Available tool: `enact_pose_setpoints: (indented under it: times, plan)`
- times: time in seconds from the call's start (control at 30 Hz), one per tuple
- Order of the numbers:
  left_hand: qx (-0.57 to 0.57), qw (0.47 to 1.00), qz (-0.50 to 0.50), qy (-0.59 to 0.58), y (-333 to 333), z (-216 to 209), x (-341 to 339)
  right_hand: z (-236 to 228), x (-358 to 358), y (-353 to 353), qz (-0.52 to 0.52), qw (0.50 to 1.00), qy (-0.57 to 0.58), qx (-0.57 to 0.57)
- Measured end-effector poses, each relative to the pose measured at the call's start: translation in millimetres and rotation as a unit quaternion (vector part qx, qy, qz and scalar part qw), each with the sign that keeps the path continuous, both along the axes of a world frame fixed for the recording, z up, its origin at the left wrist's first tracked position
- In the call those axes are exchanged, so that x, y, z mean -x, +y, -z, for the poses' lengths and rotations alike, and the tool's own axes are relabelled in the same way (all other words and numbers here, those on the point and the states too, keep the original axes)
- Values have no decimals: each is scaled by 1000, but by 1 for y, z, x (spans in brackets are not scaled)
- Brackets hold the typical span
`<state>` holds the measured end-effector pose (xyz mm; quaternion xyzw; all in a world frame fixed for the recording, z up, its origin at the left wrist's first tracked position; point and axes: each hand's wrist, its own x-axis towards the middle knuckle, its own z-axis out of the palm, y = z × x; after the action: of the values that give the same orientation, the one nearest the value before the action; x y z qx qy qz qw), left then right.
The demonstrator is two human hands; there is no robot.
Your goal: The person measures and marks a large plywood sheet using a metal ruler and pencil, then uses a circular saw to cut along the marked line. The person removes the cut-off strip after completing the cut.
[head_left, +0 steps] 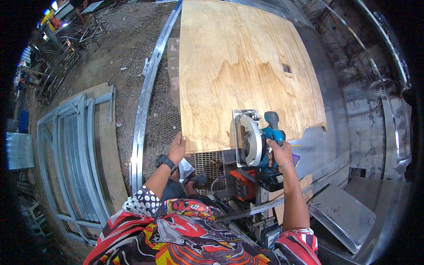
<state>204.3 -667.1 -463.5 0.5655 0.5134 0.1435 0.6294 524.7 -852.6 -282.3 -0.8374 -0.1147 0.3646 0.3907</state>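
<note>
A large plywood sheet (212,75) with brown stains and a small square hole lies in front of me. At its near left corner, my left hand (178,149) grips the edge, with a dark watch on the wrist. My right hand (280,153) is wrapped around the rear handle of a teal and black circular saw (252,141). The saw's metal base plate sits across the near edge of the sheet, partly on the wood and partly past it. Its blade is hidden by the pale guard. A thin band circles my right wrist.
Metal frames (75,163) lean at the left on gravel. A long metal rail (148,97) runs along the sheet's left side. Below the near edge are a perforated panel (210,165) and an orange and black machine (242,185). A grey metal surface (329,150) extends rightward.
</note>
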Motion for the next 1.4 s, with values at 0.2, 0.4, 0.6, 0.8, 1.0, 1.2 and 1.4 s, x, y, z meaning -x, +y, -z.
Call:
enact_pose_setpoints:
  times: [0.2, 0.4, 0.6, 0.8, 1.0, 1.2, 1.4]
  plan:
    - [21, 995, 95, -15, 36, 64, 35, 1, 1, -2, -12, 1000, 1, 5]
    - [9, 999, -6, -45, 77, 2, -6, -5, 2, -4, 8, 1000, 0, 16]
    - [8, 994, 92, -55, 95, -12, -20, 6, -7, -8, -22, 999, -42, 18]
    - [19, 991, 83, -103, 104, 0, -21, 16, -13, 0, -40, 993, -107, -6]
    - [-12, 993, 109, -51, 125, -18, -37, 9, -29, 22, -40, 994, -96, 30]
    - [2, 991, 92, -93, 125, -31, -40, 19, -41, 22, -65, 988, -131, 46]
    - [5, 994, 80, -77, 125, -27, -40, 8, -33, 31, -56, 992, -108, 41]
